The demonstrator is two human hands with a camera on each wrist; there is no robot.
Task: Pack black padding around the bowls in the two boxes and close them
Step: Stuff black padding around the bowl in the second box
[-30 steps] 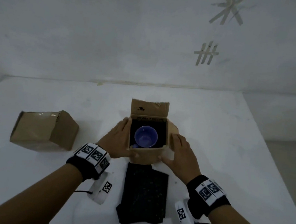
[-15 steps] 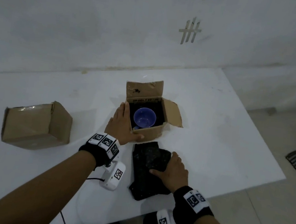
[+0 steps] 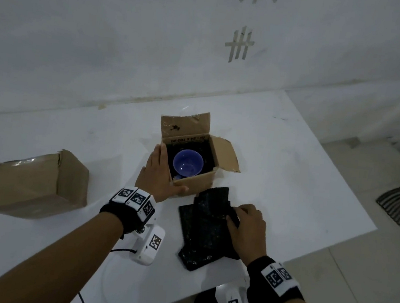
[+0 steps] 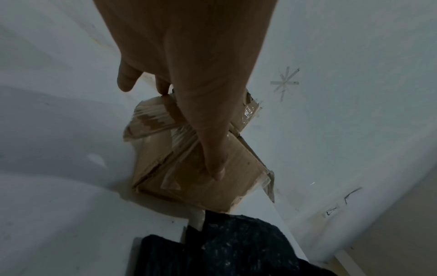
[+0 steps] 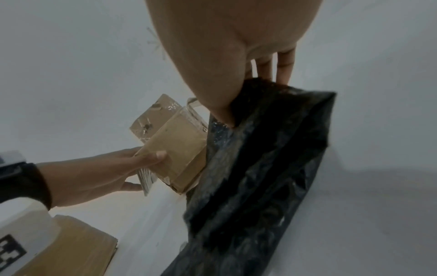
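Note:
An open cardboard box [image 3: 195,185] stands mid-table with a blue bowl [image 3: 187,166] inside, dark padding lining its walls. My left hand [image 3: 161,172] holds the box's left front corner, fingers along the left wall and thumb round onto the front face; the right wrist view shows the same left hand [image 5: 106,168] on the box [image 5: 179,149]. Just in front of the box lies a stack of black padding [image 3: 205,228]. My right hand [image 3: 236,217] pinches the top sheet's right edge between thumb and fingers and lifts it, the black padding [image 5: 260,168] hanging folded.
A second cardboard box [image 3: 35,183], closed, sits at the table's left. The open box's back and right flaps stand out. The white table's [image 3: 301,186] right and front edges are close to the padding. A wall rises behind the table.
My right hand left the box's right side, came down onto the padding stack and now lifts the top sheet. The right flap has swung outward. My left hand stays on the box.

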